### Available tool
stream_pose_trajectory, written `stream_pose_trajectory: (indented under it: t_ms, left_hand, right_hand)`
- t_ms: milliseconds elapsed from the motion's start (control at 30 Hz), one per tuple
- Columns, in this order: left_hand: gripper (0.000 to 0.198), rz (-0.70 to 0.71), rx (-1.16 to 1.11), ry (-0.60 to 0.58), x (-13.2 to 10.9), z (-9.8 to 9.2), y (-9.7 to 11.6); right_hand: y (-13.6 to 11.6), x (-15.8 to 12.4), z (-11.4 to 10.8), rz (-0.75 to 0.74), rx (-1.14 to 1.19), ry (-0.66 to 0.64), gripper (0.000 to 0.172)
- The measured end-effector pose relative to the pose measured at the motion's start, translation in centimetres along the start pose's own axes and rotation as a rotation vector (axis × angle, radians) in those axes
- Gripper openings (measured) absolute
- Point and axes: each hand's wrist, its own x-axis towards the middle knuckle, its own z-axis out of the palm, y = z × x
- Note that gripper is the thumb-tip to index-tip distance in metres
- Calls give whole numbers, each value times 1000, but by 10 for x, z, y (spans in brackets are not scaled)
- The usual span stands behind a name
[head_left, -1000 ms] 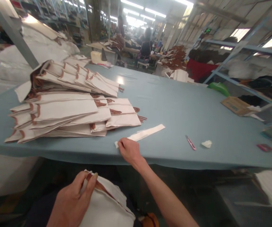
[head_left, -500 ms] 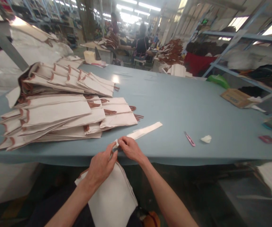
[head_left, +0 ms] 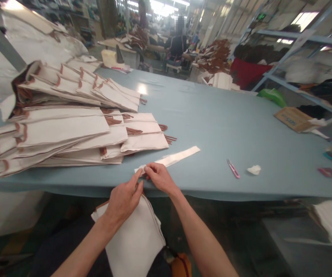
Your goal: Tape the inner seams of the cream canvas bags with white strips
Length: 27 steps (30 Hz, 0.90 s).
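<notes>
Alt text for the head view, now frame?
The left hand and right hand pinch the near end of a white cloth strip lying on a blue table. A pile of cream bags with brown trim sits to its left, a pink cutter to its right; a cream bag lies in the lap.

- Left hand (head_left: pixel 124 197) and right hand (head_left: pixel 160 178) pinch the near end of a long white fabric strip (head_left: pixel 174 157) on the grey-blue table (head_left: pixel 220 127).
- Stacked cream canvas pieces with brown trim (head_left: pixel 64 127) lie left; a pink cutter (head_left: pixel 233 168) lies right.
</notes>
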Motion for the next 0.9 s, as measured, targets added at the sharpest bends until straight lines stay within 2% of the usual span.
stream_pose_trajectory:
  t_ms: [167, 300, 400, 600, 733, 900]
  left_hand:
    - [38, -63, 6, 35, -9, 1, -9]
    - [42, -156, 12, 105, -17, -5, -11]
    - [51, -157, 10, 109, -18, -10, -5]
    - [56, -77, 51, -32, -7, -11, 11]
    - [54, -103, 135, -109, -4, -9, 13]
    - [44, -137, 234, -191, -3, -17, 16]
  right_hand:
    - [-5, -1, -2, -1, -73, -12, 38]
    - [-10, -4, 1, 4, -171, 16, 32]
    - [-14, -5, 6, 21, -250, 57, 25]
    - [-21, -7, 20, 60, -347, 112, 13]
    - [-20, -6, 20, 56, -325, 117, 17]
    - [-16, -2, 13, 43, -217, 123, 20]
